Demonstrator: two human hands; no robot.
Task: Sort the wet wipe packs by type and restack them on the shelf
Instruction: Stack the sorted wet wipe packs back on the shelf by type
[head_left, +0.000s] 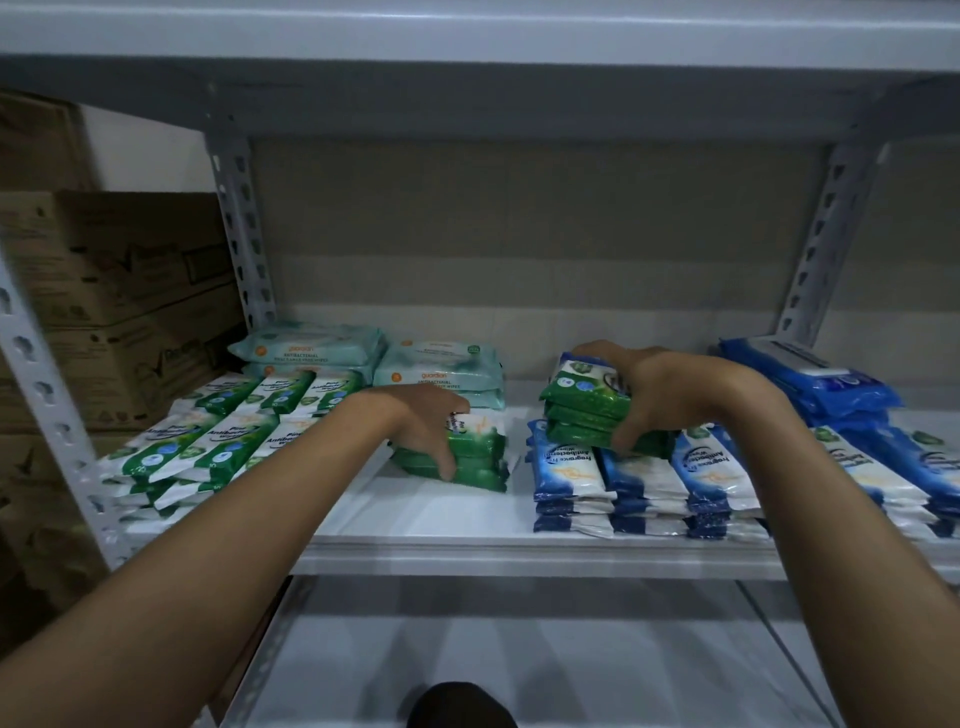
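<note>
My left hand (426, 426) grips a small stack of green-and-white wipe packs (475, 457) resting on the white shelf (447, 514) near its middle. My right hand (649, 395) grips another stack of green packs (582, 410), which sits on top of the blue-and-white wipe packs (644, 483). Rows of green-and-white packs (208, 441) lie stacked at the left. Pale teal packs (441, 369) stand behind them. Dark blue packs (821, 384) are piled at the back right.
Cardboard boxes (114, 291) stand to the left of the shelf's perforated post (244, 234). Another post (826, 244) rises at the back right. A lower shelf (519, 649) lies below. The upper shelf board (467, 47) hangs close overhead.
</note>
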